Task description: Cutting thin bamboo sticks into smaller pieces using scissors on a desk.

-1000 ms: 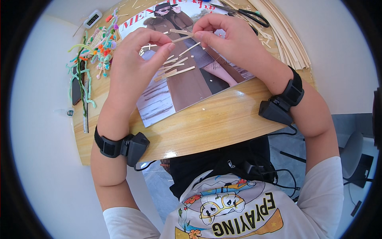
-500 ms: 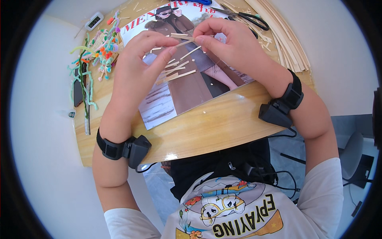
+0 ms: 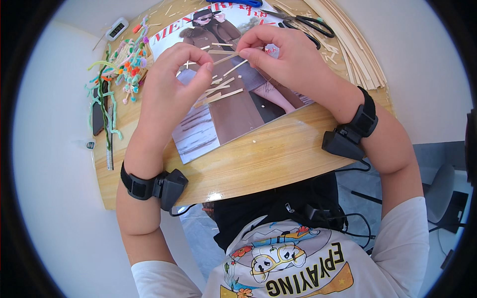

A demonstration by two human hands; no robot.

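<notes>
Two thin wooden strips (image 3: 223,59) meet in a narrow V above an open-lying magazine (image 3: 238,116). My right hand (image 3: 272,53) pinches them where they meet, between thumb and index finger. At the lower strip's other end, my left hand (image 3: 184,79) has its thumb and index finger pressed together; the fingertips hide that end. The upper strip's left end is free. Below the hands, several short cut wooden strips (image 3: 222,90) lie scattered on the magazine's cover.
Scissors with black handles (image 3: 315,26) lie beyond my right hand, by a stack of long wooden strips (image 3: 357,54). A blue-handled tool (image 3: 248,3) is at the far edge. Left are colourful fuzzy craft stems (image 3: 126,64), a dark phone-like slab (image 3: 98,114) and a small white digital clock (image 3: 117,29).
My left thumb and index finger have closed together and drawn slightly left and down. The pinched strips have shifted a little left and lower, and the V shows more plainly.
</notes>
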